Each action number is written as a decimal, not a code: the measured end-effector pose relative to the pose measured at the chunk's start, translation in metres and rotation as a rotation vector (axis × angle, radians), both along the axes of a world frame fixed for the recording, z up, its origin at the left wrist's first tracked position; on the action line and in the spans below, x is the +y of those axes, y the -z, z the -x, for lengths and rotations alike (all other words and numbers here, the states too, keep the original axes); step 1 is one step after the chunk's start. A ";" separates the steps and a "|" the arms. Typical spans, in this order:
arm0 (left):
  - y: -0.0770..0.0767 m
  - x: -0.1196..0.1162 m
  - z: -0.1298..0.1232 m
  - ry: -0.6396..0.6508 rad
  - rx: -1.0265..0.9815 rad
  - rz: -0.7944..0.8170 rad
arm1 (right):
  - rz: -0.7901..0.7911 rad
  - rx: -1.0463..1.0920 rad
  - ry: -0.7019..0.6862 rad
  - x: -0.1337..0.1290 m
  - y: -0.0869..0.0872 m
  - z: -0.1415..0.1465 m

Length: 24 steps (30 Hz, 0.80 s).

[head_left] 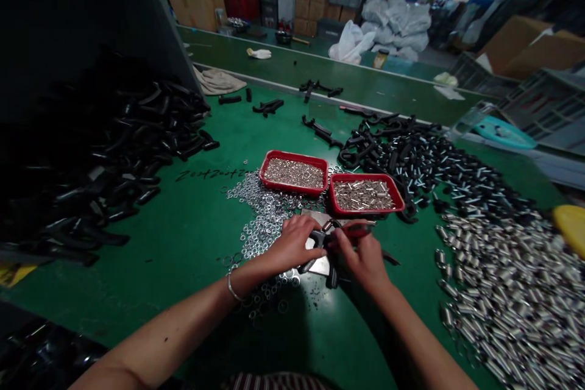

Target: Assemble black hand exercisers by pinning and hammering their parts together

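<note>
My left hand is closed on a black curved handle part, steadying it over a small metal plate. Right beside it, my right hand is closed around a red-handled tool, its fingertips close to the black part. The tool's exact kind is hard to make out, and the fingers partly hide the spot where the two meet. Just beyond the hands stand two red trays: the left tray holds tiny metal pieces, the right tray small metal pins.
Loose metal rings lie left of the plate. Black handles are heaped at the left, and black parts with metal pins at the right. A large pile of metal springs covers the near right. A conveyor belt runs behind.
</note>
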<state>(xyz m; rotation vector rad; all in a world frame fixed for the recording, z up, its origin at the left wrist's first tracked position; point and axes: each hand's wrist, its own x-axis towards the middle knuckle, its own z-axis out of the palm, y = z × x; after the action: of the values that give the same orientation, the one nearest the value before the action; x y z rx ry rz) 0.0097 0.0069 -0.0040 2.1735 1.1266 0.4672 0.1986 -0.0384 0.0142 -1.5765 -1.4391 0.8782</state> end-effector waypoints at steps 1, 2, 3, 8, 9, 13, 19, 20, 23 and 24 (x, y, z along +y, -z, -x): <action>0.001 0.000 0.000 0.003 -0.004 -0.007 | -0.005 -0.079 -0.017 0.005 -0.004 0.002; 0.001 0.000 -0.001 0.005 -0.007 -0.016 | 0.004 -0.101 -0.031 0.011 -0.008 0.004; 0.002 0.000 -0.001 0.005 -0.008 -0.025 | 0.038 -0.042 -0.053 0.018 -0.012 0.005; 0.006 0.002 -0.001 0.011 0.002 -0.030 | 0.199 0.565 -0.153 0.041 -0.023 0.000; 0.007 0.002 0.000 0.014 0.001 -0.029 | 0.142 0.639 -0.106 0.039 -0.022 -0.003; 0.008 0.002 0.001 0.003 -0.013 -0.025 | -0.009 0.682 0.031 0.017 -0.004 -0.012; 0.008 0.002 0.002 0.019 -0.001 -0.026 | 0.000 0.568 0.085 -0.002 0.019 -0.009; 0.007 0.002 0.001 0.017 0.001 -0.023 | 0.001 0.552 0.090 -0.002 0.020 -0.009; 0.006 0.002 0.001 0.006 0.005 -0.011 | -0.006 0.450 0.111 -0.004 0.019 -0.007; 0.005 0.002 0.001 0.005 0.005 -0.004 | -0.015 0.380 0.115 -0.006 0.019 -0.007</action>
<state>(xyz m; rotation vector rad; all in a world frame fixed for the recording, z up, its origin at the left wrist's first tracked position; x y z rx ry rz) 0.0086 0.0089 -0.0092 2.1822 1.1235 0.4624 0.2053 -0.0440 -0.0044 -1.3763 -1.0734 1.0304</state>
